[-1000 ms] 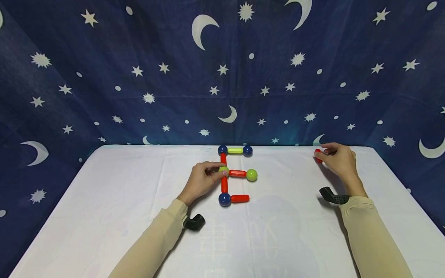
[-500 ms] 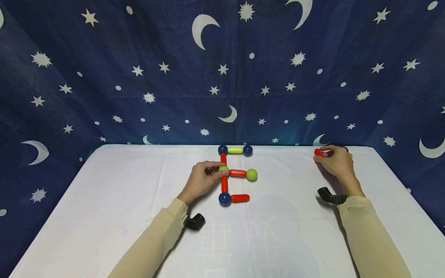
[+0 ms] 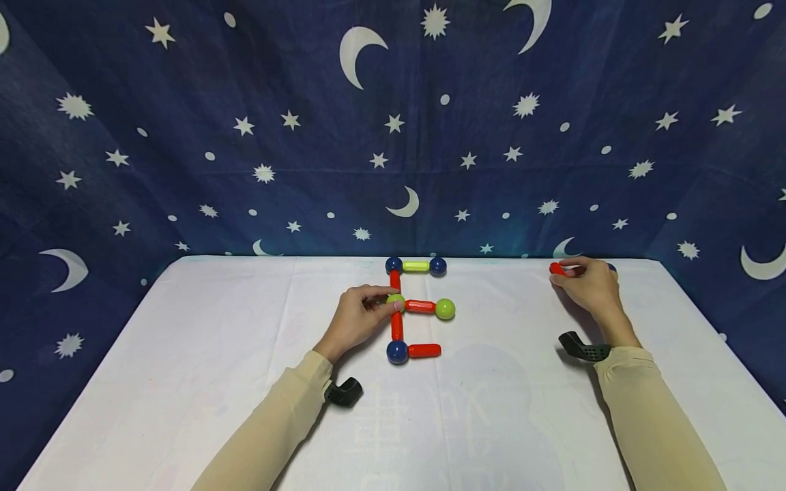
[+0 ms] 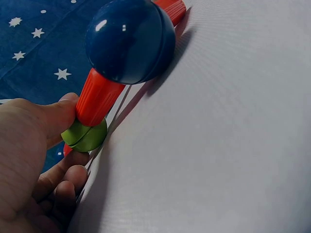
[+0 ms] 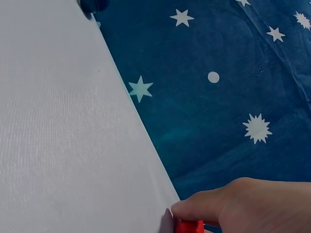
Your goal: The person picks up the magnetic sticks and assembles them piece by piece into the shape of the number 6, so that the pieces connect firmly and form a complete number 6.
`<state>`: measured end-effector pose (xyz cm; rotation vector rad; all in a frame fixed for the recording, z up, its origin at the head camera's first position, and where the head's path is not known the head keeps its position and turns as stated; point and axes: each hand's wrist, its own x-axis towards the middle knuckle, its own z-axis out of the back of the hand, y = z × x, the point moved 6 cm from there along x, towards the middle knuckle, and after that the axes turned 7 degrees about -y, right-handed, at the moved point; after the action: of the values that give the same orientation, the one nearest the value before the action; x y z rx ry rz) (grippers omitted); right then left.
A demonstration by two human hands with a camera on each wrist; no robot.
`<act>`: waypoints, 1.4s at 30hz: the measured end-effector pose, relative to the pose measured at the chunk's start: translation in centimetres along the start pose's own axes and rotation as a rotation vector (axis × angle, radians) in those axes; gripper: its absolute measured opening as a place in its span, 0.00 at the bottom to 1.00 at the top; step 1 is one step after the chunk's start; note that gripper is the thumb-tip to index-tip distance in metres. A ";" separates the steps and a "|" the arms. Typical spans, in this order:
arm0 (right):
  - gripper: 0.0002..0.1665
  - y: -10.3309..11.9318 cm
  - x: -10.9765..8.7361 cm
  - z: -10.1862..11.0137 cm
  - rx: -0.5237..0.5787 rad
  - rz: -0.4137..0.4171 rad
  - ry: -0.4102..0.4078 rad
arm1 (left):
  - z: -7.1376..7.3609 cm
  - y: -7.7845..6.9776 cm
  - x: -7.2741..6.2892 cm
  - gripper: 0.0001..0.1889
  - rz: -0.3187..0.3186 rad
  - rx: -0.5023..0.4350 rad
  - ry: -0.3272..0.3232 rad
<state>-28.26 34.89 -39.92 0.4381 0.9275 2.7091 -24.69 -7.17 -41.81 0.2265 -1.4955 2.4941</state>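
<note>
An E-shaped figure of toy rods and balls lies on the white table (image 3: pixel 202 361). At its middle joint, my left hand (image 3: pixel 356 317) pinches a green ball (image 4: pixel 86 136) between thumb and fingers. Red rods (image 3: pixel 396 327) run up and down from that ball to blue balls (image 3: pixel 397 352). One arm is a red rod (image 3: pixel 420 306) ending in another green ball (image 3: pixel 445 309). The top arm is a yellow-green rod (image 3: pixel 416 266) with a blue ball (image 3: pixel 437 266) at its end. Near the far right edge, my right hand (image 3: pixel 592 286) pinches a separate red rod (image 3: pixel 557 269).
The bottom arm is a red rod (image 3: pixel 425 350) with a free end. A dark blue ball (image 3: pixel 611 267) shows partly behind my right hand. A blue curtain (image 3: pixel 295 143) with moons and stars rises behind the table's far edge.
My right hand has shifted slightly left with the red rod, which now tilts more. The dark blue ball has come partly into sight behind that hand. My left hand stays on the green ball.
</note>
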 end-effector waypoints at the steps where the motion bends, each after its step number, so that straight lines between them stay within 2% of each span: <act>1: 0.27 0.1 0.0 -0.1 0.007 0.000 0.006 | 0.0 0.0 0.0 0.13 0.002 0.000 0.001; 6: 0.27 0.8 -0.1 -0.4 0.060 0.003 0.035 | 0.1 -0.1 0.0 0.13 0.005 -0.006 0.003; 12: 0.28 1.6 -0.3 -1.1 0.195 -0.033 0.099 | 0.1 0.0 0.0 0.13 -0.003 0.003 -0.001; 16: 0.28 2.4 -0.5 -1.6 0.245 -0.047 0.134 | 0.1 0.0 0.0 0.13 -0.019 0.003 -0.008; 25: 0.29 4.9 -1.5 -3.0 0.355 0.013 0.268 | 0.1 0.1 0.0 0.13 -0.020 0.003 -0.002; 31: 0.29 6.4 -2.8 -4.3 0.398 0.049 0.357 | 0.0 0.1 0.1 0.13 -0.012 0.007 0.003; 42: 0.25 8.7 -6.3 -6.3 0.507 0.119 0.452 | 0.1 -0.1 0.0 0.12 -0.033 -0.003 -0.006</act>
<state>-25.83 22.73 -40.46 -0.0503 1.7749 2.7050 -24.63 -7.17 -41.68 0.2557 -1.4853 2.4676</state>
